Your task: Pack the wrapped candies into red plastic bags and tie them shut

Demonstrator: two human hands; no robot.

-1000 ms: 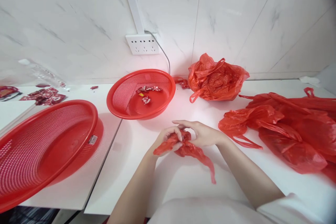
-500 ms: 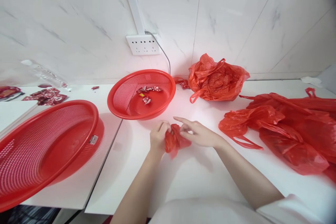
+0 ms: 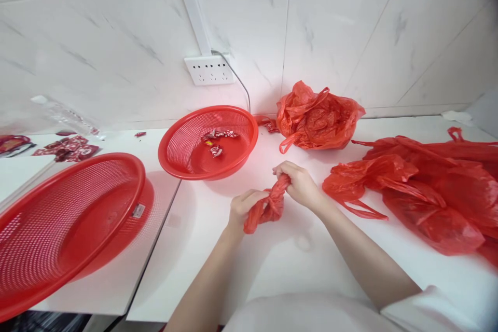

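A small crumpled red plastic bag (image 3: pixel 268 208) is held between my two hands, above the white table (image 3: pixel 210 264). My left hand (image 3: pixel 245 208) is closed on its left side. The fingers of my right hand (image 3: pixel 298 181) pinch its twisted upper right end. Just beyond my hands stands a round red mesh basket (image 3: pixel 175 153) with several small red-and-white wrapped packets (image 3: pixel 217 151) in it. Whether anything is inside the held bag cannot be seen.
A larger red basket (image 3: pixel 132 176) stands at left, with several red packets (image 3: pixel 72 148) and a clear plastic bottle (image 3: pixel 66 116) behind it. A bunched red bag (image 3: pixel 319 119) sits by the wall; more red bags (image 3: pixel 436 192) lie at right. A socket panel (image 3: pixel 209 70) is on the wall.
My right hand has gone from a pointing finger beside the bag to gripping its end, slightly higher. The bag is now pulled into a twisted shape between both hands.
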